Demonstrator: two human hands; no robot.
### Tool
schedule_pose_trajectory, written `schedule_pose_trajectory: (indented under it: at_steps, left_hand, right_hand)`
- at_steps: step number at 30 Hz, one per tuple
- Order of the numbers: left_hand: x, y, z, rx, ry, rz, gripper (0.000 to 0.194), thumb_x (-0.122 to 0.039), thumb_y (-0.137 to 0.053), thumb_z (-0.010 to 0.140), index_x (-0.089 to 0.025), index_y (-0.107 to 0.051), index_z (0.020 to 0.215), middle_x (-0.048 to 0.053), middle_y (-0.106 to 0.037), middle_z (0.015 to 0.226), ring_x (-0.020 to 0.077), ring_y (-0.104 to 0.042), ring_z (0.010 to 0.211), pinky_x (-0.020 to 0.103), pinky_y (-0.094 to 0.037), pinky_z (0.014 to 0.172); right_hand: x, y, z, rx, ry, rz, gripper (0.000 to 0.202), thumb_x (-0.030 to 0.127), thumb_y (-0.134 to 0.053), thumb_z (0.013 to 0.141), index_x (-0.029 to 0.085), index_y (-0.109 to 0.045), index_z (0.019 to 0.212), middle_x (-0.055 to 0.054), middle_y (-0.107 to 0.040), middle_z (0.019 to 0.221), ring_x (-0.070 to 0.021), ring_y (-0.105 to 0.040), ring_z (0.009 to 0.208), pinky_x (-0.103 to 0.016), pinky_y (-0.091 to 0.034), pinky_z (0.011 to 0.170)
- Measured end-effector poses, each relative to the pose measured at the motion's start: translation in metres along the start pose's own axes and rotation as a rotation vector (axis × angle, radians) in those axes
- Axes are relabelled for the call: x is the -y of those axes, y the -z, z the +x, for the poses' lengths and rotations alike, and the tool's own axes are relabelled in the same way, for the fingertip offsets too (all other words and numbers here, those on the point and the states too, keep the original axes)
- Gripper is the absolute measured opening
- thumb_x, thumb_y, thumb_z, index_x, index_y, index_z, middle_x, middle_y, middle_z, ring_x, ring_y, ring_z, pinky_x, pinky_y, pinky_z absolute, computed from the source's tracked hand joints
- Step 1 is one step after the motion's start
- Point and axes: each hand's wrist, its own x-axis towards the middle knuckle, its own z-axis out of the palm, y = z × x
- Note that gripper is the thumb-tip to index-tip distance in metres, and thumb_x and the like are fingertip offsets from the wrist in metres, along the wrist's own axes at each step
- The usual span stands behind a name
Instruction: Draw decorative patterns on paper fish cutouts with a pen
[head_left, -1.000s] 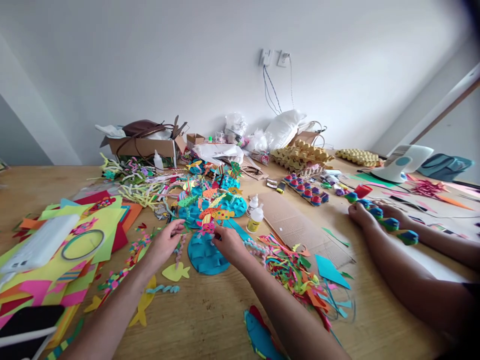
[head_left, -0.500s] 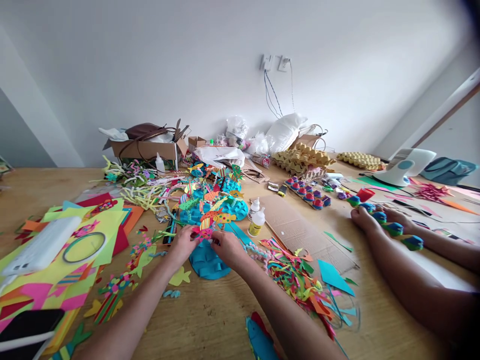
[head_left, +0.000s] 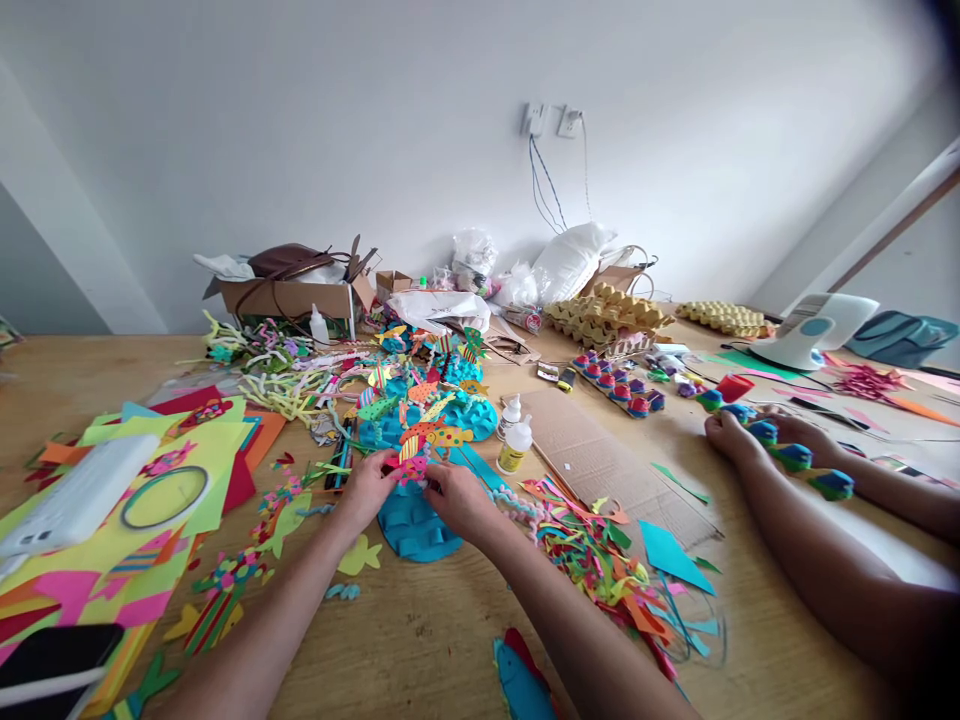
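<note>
My left hand (head_left: 369, 488) is closed on the left side of a small pink paper piece (head_left: 409, 470). At its right side, my right hand (head_left: 454, 492) has its fingers pressed together by the same piece. Both hands are over a round blue base (head_left: 420, 530) with raised folds. Colourful paper fish, among them an orange-yellow spotted one (head_left: 450, 437), stand just behind my fingers on blue bases. A yellow paper fish (head_left: 360, 555) lies left of the base, with a short blue curl (head_left: 343, 592) below it. Two glue bottles, the nearer one (head_left: 515, 446) yellow-labelled, stand to the right.
Coloured paper (head_left: 225, 500), a white device (head_left: 82, 490) and a phone (head_left: 56, 665) lie left. Paper scraps (head_left: 600, 560) and cardboard (head_left: 600, 460) are right. Another person's hands (head_left: 731, 440) hold a painted egg-carton strip (head_left: 793, 457). A blue fish (head_left: 520, 680) lies near the front edge.
The view has shifted very slightly. My hands stay almost in the same place around the pink piece, and no object has clearly been moved.
</note>
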Motion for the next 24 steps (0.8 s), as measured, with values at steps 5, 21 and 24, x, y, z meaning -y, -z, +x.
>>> schedule_pose_trajectory:
  at_steps: [5,21,24]
  left_hand:
    - [0.001,0.003,0.001,0.129,0.029,-0.017,0.029,-0.033,-0.055,0.089,-0.016,-0.055,0.113,0.007,-0.058,0.112,0.0201,-0.059,0.094,0.04,-0.051,0.08]
    - [-0.014,0.01,-0.003,0.18,0.164,0.101,0.03,-0.033,-0.055,0.089,-0.016,-0.054,0.113,0.007,-0.058,0.113,0.0206,-0.059,0.095,0.04,-0.052,0.079]
    - [-0.018,0.012,-0.005,0.182,0.165,0.143,0.031,-0.033,-0.055,0.089,-0.016,-0.054,0.115,0.007,-0.057,0.113,0.0202,-0.059,0.095,0.041,-0.051,0.08]
  right_hand:
    - [-0.003,-0.003,-0.002,-0.008,-0.044,-0.009,0.02,0.015,-0.049,0.081,0.02,-0.064,0.094,-0.005,-0.068,0.093,-0.0157,-0.06,0.085,-0.021,-0.034,0.063]
    - [-0.008,0.001,0.005,0.032,-0.145,-0.004,0.015,0.024,-0.06,0.079,0.018,-0.069,0.09,-0.006,-0.07,0.094,-0.016,-0.062,0.084,-0.021,-0.038,0.066]
    - [-0.007,-0.001,0.006,0.055,-0.184,-0.029,0.017,0.026,-0.06,0.079,0.017,-0.07,0.089,-0.007,-0.071,0.091,-0.0175,-0.064,0.081,-0.022,-0.038,0.062]
